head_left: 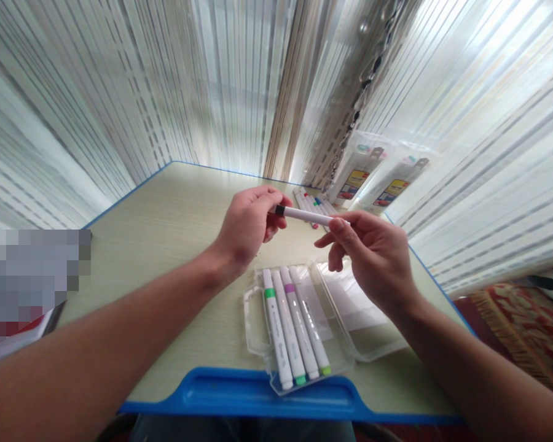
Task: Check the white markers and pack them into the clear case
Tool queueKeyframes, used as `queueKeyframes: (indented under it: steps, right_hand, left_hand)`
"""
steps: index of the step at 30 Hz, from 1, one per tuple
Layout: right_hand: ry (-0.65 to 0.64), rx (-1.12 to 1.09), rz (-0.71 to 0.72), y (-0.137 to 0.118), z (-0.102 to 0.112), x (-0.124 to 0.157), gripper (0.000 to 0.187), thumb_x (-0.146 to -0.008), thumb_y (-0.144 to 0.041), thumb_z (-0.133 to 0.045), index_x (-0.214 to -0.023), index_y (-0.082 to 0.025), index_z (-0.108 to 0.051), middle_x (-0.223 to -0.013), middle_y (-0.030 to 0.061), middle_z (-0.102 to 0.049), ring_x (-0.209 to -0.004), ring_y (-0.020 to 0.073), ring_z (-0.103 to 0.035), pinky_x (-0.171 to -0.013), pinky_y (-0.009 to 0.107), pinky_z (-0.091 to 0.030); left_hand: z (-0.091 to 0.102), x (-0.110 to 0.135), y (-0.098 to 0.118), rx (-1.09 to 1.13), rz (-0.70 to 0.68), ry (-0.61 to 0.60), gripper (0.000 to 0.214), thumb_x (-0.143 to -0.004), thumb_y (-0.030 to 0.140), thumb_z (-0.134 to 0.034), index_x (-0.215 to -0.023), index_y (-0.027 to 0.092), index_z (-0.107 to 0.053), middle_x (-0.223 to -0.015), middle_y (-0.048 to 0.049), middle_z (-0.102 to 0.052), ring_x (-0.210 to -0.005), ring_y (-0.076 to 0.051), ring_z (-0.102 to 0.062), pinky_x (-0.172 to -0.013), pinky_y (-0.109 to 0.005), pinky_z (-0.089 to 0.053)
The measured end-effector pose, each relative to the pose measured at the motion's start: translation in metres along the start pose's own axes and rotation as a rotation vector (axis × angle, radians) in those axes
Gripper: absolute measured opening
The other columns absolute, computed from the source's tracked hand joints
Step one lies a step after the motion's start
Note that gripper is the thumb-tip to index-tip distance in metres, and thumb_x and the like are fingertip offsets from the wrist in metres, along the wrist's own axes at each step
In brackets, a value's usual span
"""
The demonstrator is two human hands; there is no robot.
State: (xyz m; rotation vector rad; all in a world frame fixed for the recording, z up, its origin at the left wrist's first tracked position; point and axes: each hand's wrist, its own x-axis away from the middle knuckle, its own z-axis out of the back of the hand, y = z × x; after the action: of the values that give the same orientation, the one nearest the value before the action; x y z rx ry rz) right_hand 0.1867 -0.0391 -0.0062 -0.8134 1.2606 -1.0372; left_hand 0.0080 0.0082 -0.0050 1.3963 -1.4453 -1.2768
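Between my two hands, above the table, a white marker (306, 216) with a black band lies nearly level. My left hand (253, 218) pinches its end by the black band. The other end is pinched by the thumb and fingers of my right hand (373, 252). Below them an open clear plastic case (320, 334) rests on the table, its handle towards the left. Several white markers (283, 331) lie side by side in its left part, with green, purple and lime bands or ends. The case's lid (373, 350) is folded out to the right, partly behind my right hand.
Behind my hands lies a group of loose markers (309, 202) with coloured ends. Two clear plastic packets (373, 178) with printed labels lean at the table's back right. The pale table (166, 227) has a blue rim and a blue front tray (230, 393). Striped curtains (212, 92) hang behind.
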Motion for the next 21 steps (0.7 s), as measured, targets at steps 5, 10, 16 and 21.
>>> queueKeyframes:
  steps: [5, 10, 16, 21]
  right_hand:
    - [-0.011, 0.027, -0.001, -0.0016, -0.0002, 0.0008, 0.031, -0.088, -0.046, -0.073, -0.083, -0.016, -0.068, -0.065, 0.0035, -0.074, -0.038, 0.0092, -0.058, -0.035, 0.019, -0.046]
    - [-0.025, 0.042, 0.0, -0.002, -0.0002, 0.001, 0.033, -0.087, -0.049, -0.072, -0.081, -0.016, -0.067, -0.062, 0.0031, -0.073, -0.038, 0.0093, -0.058, -0.035, 0.019, -0.045]
    - [-0.038, 0.049, 0.005, 0.0007, -0.0004, 0.0014, 0.032, -0.089, -0.048, -0.071, -0.081, -0.017, -0.066, -0.061, 0.0024, -0.073, -0.038, 0.0091, -0.058, -0.035, 0.019, -0.045]
    - [-0.054, 0.062, 0.016, 0.0023, -0.0005, 0.0022, 0.029, -0.092, -0.045, -0.069, -0.083, -0.017, -0.066, -0.06, 0.0017, -0.072, -0.038, 0.0088, -0.058, -0.036, 0.018, -0.046]
  left_hand:
    - [0.0005, -0.0009, -0.0006, -0.007, 0.001, -0.002, 0.017, -0.085, 0.022, -0.052, -0.073, 0.015, -0.062, -0.051, -0.0005, -0.054, -0.039, -0.008, -0.042, -0.037, -0.02, -0.025]
    - [0.0004, -0.0014, -0.001, -0.012, 0.006, 0.002, 0.016, -0.084, 0.023, -0.053, -0.073, 0.015, -0.062, -0.05, -0.0004, -0.053, -0.039, -0.008, -0.042, -0.037, -0.02, -0.025]
    - [0.0001, -0.0007, -0.0006, -0.039, -0.009, -0.001, 0.017, -0.085, 0.022, -0.052, -0.073, 0.015, -0.062, -0.051, -0.0008, -0.055, -0.037, -0.007, -0.041, -0.037, -0.021, -0.025]
    - [0.0003, -0.0005, -0.0015, -0.051, -0.015, -0.008, 0.017, -0.085, 0.023, -0.052, -0.073, 0.015, -0.062, -0.051, -0.0004, -0.054, -0.037, -0.007, -0.041, -0.038, -0.021, -0.025]
